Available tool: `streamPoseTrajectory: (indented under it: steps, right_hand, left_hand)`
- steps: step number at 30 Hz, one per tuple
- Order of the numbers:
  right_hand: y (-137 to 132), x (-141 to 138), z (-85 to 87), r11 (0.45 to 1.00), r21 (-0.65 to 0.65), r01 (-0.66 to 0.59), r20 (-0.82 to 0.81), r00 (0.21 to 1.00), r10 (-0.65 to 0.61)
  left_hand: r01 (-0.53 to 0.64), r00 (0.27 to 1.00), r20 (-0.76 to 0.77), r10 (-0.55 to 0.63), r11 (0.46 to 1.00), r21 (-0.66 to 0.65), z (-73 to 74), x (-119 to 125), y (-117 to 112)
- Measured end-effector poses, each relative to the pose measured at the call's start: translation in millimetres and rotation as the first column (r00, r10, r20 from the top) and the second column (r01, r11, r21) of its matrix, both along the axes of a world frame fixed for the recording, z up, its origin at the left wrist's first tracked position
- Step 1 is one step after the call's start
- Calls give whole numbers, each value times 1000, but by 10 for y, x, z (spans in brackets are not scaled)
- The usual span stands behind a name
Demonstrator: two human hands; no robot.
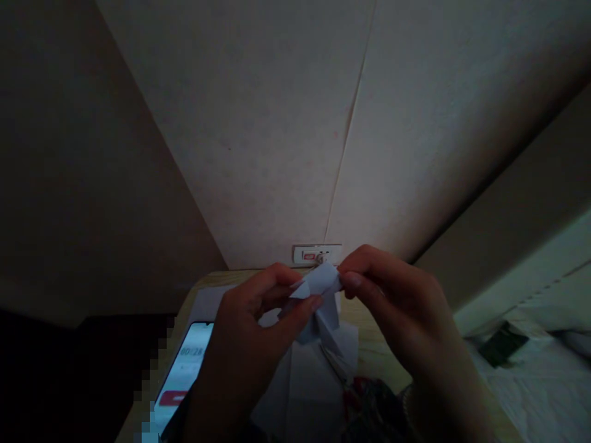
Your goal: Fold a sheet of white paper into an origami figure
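My left hand (252,326) and my right hand (392,295) are raised over a small wooden table (369,344), both pinching a small folded piece of white paper (321,289). The left thumb and fingers grip the paper's left corner. On its right edge the right fingertips are pressed together. The lower part of the paper hangs down between the two hands. More white paper sheets (309,375) lie on the table under the hands.
A lit phone (184,369) with a timer and a red button lies on the table at the left. A wall socket (317,253) sits just behind the table. At the right is a bed with white bedding (530,369) and a dark object (501,344).
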State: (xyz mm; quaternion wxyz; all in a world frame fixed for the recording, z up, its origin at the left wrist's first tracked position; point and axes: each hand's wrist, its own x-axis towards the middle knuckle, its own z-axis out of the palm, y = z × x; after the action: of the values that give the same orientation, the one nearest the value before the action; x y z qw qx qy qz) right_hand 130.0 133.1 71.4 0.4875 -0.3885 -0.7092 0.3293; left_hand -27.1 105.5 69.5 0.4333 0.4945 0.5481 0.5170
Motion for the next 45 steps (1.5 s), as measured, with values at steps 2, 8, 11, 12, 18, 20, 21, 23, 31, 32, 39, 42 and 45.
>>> streamPoseTrajectory:
  steps: [2,8,11,12,18,20,21,23,31,32,39,42,45]
  right_hand:
    - [20,2,-9,999,16,-36,14,999,36]
    - [39,19,-53,1000,-21,-12,36,999,13]
    - [12,46,-71,1000,-15,-20,10,1000,21]
    - [-2,56,-75,999,-7,-41,-17,999,41]
    - [-69,66,-45,967,-150,-205,-129,974,187]
    - [-63,49,-19,918,-277,-283,-195,952,235]
    - [-56,40,-7,895,-321,-310,-227,943,245]
    - [-38,29,11,870,-366,-329,-262,934,243]
    - [-70,17,2,960,-265,-91,-261,965,20]
    - [-79,5,-4,968,-245,-57,-259,966,-9]
    - [-29,-60,-43,982,-186,-39,-184,983,5]
    - [8,-64,-71,982,-188,-34,-128,992,10]
    - [24,-69,-96,978,-210,-16,-99,995,-5]
  left_hand:
    - [-81,991,-97,90,992,91,-15,-23,11]
    - [-212,923,-237,303,914,345,-95,-63,-32]
    - [-143,939,-186,289,822,551,-156,-101,-45]
    - [-88,949,-188,252,788,609,-177,-119,-43]
    - [78,879,-346,329,615,784,-291,-189,-46]
    - [86,815,-381,437,559,825,-304,-168,-47]
    - [81,791,-380,480,533,842,-299,-147,-43]
    - [27,784,-335,523,509,860,-261,-90,-30]
    - [-266,962,155,224,893,362,-78,22,-8]
    - [-174,979,152,135,944,281,-75,14,-12]
    - [-164,982,120,149,978,129,-47,13,-20]
    - [-183,983,44,179,973,143,-32,-7,-15]
    - [-155,988,4,156,978,143,-26,-32,-12]
